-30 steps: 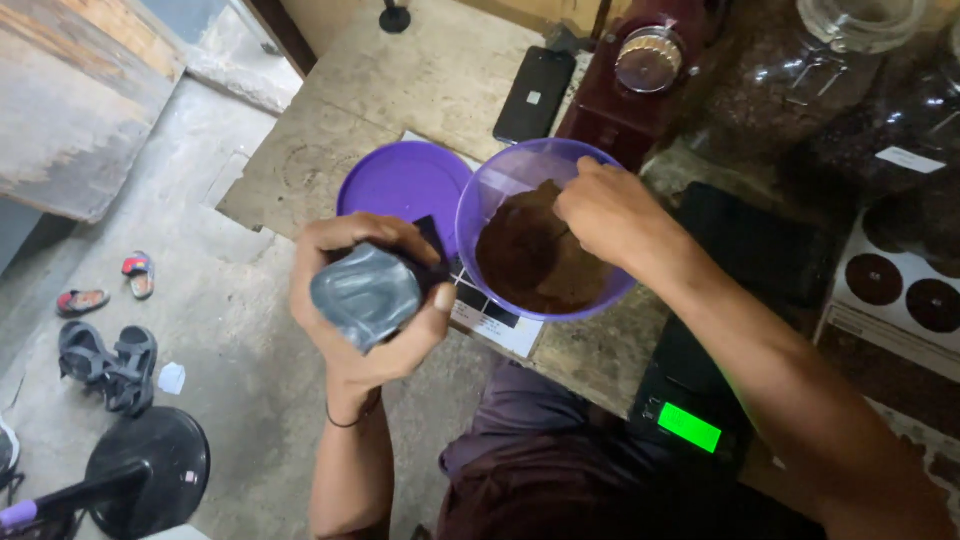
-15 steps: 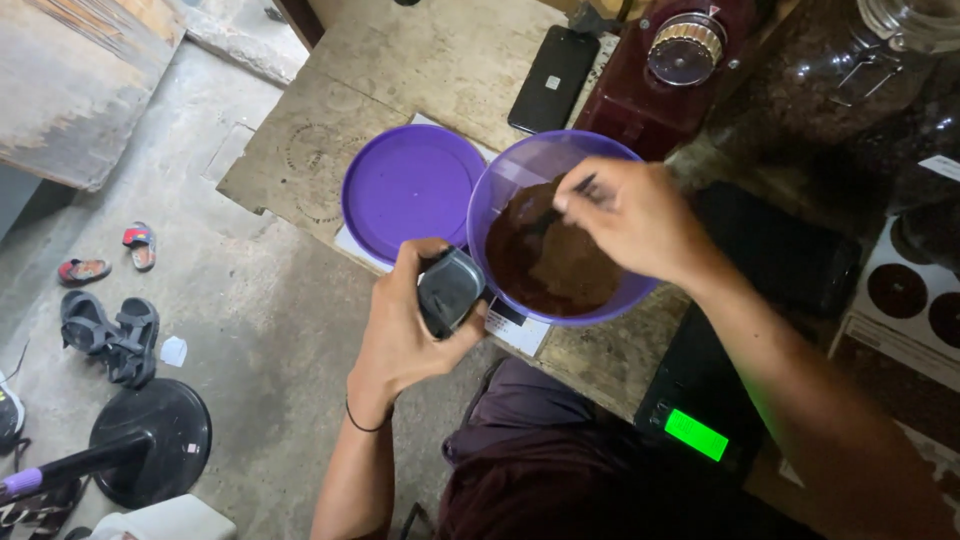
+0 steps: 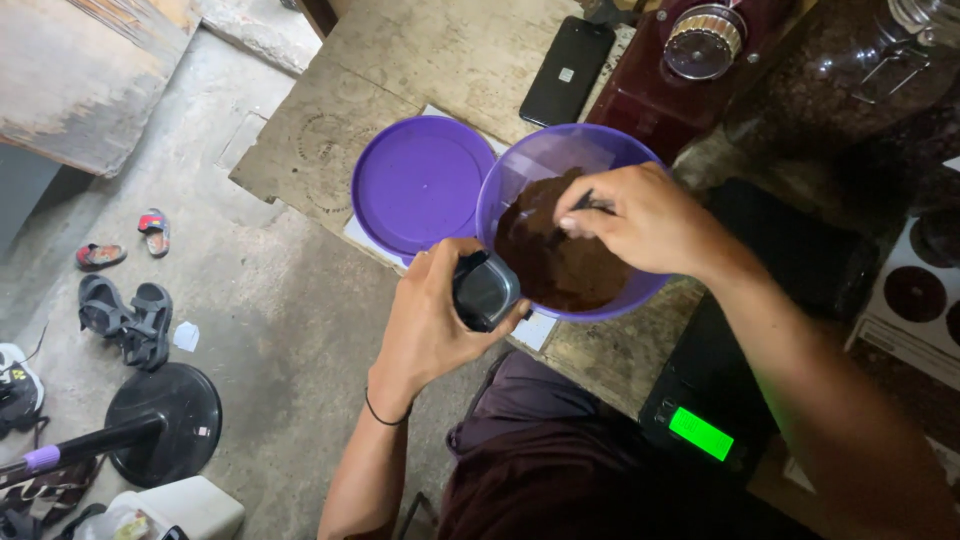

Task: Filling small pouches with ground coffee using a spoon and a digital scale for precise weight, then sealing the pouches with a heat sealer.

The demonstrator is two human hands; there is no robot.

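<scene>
The left hand [image 3: 435,325] wraps a small dark pouch [image 3: 485,292], its grip tight around the pouch's sides, and holds it just below the rim of a purple bowl [image 3: 520,170] that stands at the near edge of the stone surface [image 3: 420,60]. The pouch's mouth faces up and shows a pale grey lining; what lies inside cannot be made out. The right hand [image 3: 640,220] reaches into the bowl, its grip pinched on a thin dark handle [image 3: 585,200] whose working end is buried in the brown ground powder [image 3: 560,265] heaped in the bowl, so the tool's kind stays unclear.

Just beside the bowl on the left lies a round purple lid [image 3: 420,185], both resting on a white flat base that is mostly covered. Farther back a black phone [image 3: 566,70] lies flat, bearing a small pale square label. A dark red machine [image 3: 680,70] with a round metal top is cut off by the upper edge. A glowing green rectangular display [image 3: 700,433] sits on a black device near the person's lap. Sandals [image 3: 125,315] lie on the floor.
</scene>
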